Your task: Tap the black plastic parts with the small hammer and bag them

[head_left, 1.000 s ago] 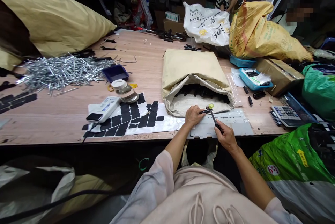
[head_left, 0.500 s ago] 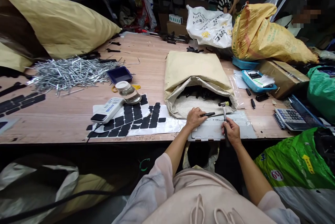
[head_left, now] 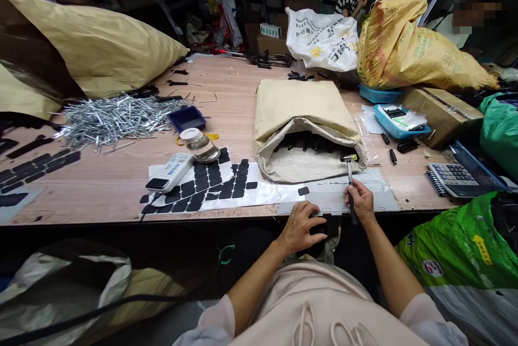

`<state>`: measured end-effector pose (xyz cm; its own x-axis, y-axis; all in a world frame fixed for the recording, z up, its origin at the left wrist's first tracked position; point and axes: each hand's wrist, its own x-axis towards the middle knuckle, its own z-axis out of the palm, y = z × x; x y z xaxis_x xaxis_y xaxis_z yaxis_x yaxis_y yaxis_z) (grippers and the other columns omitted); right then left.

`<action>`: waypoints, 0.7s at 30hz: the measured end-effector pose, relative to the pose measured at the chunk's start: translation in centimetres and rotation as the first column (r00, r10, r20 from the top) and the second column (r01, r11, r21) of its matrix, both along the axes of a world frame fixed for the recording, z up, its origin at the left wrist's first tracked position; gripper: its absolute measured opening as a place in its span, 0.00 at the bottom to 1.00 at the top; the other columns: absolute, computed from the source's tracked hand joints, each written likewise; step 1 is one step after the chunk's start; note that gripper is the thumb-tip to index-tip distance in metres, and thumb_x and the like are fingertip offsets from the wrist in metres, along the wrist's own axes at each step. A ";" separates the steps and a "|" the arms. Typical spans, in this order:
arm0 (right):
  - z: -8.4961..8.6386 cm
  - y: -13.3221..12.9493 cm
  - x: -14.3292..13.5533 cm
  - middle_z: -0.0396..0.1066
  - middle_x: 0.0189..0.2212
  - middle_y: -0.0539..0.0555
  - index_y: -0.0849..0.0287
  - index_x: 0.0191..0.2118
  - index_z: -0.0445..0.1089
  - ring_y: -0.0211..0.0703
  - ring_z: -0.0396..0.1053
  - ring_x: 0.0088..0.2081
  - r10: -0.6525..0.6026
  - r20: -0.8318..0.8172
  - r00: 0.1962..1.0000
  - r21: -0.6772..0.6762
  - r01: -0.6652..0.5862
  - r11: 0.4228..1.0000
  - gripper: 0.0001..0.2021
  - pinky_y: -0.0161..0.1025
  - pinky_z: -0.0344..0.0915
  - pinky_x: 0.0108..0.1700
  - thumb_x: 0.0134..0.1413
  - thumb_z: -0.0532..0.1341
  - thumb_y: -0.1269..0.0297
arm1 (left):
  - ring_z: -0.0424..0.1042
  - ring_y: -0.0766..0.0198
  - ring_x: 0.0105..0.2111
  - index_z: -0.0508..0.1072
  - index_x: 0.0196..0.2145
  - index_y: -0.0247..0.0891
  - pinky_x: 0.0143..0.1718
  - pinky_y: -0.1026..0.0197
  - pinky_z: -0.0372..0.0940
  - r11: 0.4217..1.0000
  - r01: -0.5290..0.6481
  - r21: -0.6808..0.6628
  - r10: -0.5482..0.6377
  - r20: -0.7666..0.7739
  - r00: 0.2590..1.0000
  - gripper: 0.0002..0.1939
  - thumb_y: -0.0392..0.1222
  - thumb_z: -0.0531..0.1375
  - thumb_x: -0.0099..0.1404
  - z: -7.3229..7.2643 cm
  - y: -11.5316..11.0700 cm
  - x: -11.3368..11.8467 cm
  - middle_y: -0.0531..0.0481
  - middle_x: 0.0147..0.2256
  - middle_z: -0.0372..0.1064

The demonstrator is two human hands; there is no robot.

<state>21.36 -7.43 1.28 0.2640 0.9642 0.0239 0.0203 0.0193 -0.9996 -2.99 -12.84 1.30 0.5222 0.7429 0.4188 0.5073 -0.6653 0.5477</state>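
Observation:
My right hand (head_left: 361, 201) grips a small hammer (head_left: 350, 177) by its dark handle, with the head pointing up toward the sack mouth. At the table's front edge is my left hand (head_left: 302, 228), fingers spread and nothing in them. In front of both hands lies a beige sack (head_left: 299, 100), its mouth facing me, with dark pieces (head_left: 311, 142) inside that I cannot make out singly. A grey-white board (head_left: 374, 192) lies flat under the hammer. Left of it are white sheets (head_left: 259, 195) bearing black rounded patches (head_left: 238, 180).
A heap of thin metal rods (head_left: 121, 119), a dark blue tray (head_left: 186, 118), a glass jar (head_left: 201, 146) and a white device (head_left: 170, 172) stand left. Rightward are a blue basket (head_left: 400, 122), a carton (head_left: 443, 111) and a calculator (head_left: 453, 178). Two people are beyond the table.
My left hand held a slim black piece over the board; it has let go and drawn back to the table edge, fingers apart. My right hand keeps the hammer almost in place.

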 end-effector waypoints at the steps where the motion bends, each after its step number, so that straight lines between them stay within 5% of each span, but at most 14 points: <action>1: 0.0 0.0 0.0 0.70 0.24 0.47 0.62 0.51 0.71 0.34 0.62 0.17 0.002 0.004 1.000 0.001 -0.002 1.000 0.23 0.32 0.59 0.16 0.54 0.65 0.52 | 0.68 0.54 0.48 0.81 0.45 0.45 0.52 0.50 0.63 1.000 -0.031 0.004 0.031 0.007 1.000 0.19 0.54 0.71 0.57 0.3 0.8 0.2 0.46 0.46 0.73; 4: -0.3 -0.1 -0.2 0.69 0.24 0.46 0.63 0.52 0.71 0.33 0.63 0.18 0.015 0.021 1.000 0.004 -0.015 1.000 0.23 0.32 0.59 0.17 0.55 0.64 0.53 | 0.70 0.57 0.42 0.79 0.49 0.42 0.44 0.55 0.66 0.968 -0.246 -0.051 0.248 0.016 0.969 0.18 0.51 0.65 0.65 1.6 5.5 0.9 0.46 0.40 0.74; 8: -0.9 0.0 -0.2 0.69 0.24 0.46 0.63 0.54 0.70 0.33 0.63 0.18 0.046 0.053 0.998 0.012 -0.046 0.999 0.24 0.32 0.60 0.18 0.56 0.64 0.53 | 0.72 0.57 0.40 0.74 0.56 0.41 0.38 0.58 0.66 0.748 -0.632 -0.204 0.621 -0.121 0.774 0.20 0.47 0.58 0.70 3.2 14.4 0.7 0.46 0.39 0.74; 12: -1.0 0.2 -0.2 0.69 0.24 0.46 0.63 0.53 0.70 0.33 0.63 0.18 0.058 0.038 0.998 0.013 -0.058 0.998 0.24 0.33 0.61 0.18 0.56 0.64 0.52 | 0.73 0.51 0.46 0.76 0.53 0.38 0.44 0.55 0.66 0.611 -0.774 -0.168 0.721 -0.286 0.631 0.18 0.46 0.57 0.69 3.4 20.7 0.1 0.40 0.47 0.73; 17: -0.6 0.3 -0.2 0.69 0.24 0.46 0.62 0.51 0.71 0.34 0.62 0.17 0.038 -0.008 0.999 -0.006 -0.038 0.999 0.24 0.32 0.59 0.16 0.55 0.64 0.50 | 0.74 0.49 0.43 0.78 0.45 0.35 0.42 0.53 0.65 0.573 -0.802 -0.167 0.689 -0.432 0.582 0.15 0.45 0.55 0.70 2.9 23.7 0.0 0.35 0.44 0.75; 21: -0.3 0.2 -0.2 0.69 0.24 0.46 0.61 0.51 0.71 0.34 0.62 0.17 0.049 -0.017 0.999 -0.025 -0.050 0.998 0.23 0.32 0.59 0.15 0.55 0.64 0.51 | 0.73 0.49 0.42 0.80 0.44 0.38 0.41 0.54 0.64 0.599 -0.775 -0.202 0.675 -0.393 0.624 0.15 0.48 0.60 0.67 3.0 22.8 -0.3 0.38 0.42 0.75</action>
